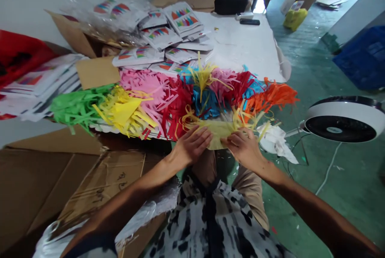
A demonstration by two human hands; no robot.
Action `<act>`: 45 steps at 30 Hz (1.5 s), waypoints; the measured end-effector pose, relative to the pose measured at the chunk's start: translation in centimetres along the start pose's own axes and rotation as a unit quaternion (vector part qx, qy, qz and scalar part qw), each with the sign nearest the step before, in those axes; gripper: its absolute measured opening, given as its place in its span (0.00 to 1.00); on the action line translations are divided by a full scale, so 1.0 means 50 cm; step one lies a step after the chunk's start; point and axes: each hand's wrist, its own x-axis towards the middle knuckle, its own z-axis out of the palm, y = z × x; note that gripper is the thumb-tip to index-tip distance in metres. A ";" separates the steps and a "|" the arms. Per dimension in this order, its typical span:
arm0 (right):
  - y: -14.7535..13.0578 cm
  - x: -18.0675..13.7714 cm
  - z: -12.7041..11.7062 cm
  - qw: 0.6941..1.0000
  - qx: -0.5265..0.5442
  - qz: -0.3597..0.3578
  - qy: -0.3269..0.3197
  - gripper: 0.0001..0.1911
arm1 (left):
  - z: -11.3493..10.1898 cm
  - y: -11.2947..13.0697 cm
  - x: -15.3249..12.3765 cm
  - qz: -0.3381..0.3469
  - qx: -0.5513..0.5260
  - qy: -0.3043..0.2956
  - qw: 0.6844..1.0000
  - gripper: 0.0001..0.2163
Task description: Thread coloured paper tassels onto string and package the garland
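Observation:
A pale yellow tissue-paper tassel (pixel 219 129) is stretched flat between my two hands, its cut strips fanning out at both ends. My left hand (pixel 195 142) is closed on its left part, fingers over the top. On the right part, my right hand (pixel 243 142) pinches the sheet between thumb and fingers. Just beyond, heaps of fringed paper lie along the table's near edge: green (pixel 82 105), yellow (pixel 128 111), pink (pixel 147 89), red (pixel 177 109), blue (pixel 207 103) and orange (pixel 272 97).
Printed packets (pixel 162 35) are piled behind the fringes on the white table (pixel 240 45). A dark case (pixel 231 2) stands at the back. An open cardboard box (pixel 69 170) is at lower left. A fan (pixel 343 119) stands at right, with crumpled white paper (pixel 278 142) near it.

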 end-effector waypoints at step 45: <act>0.072 0.099 0.006 0.915 -0.003 0.306 -0.263 0.16 | -0.029 0.012 0.104 -0.190 0.043 0.004 0.981 0.20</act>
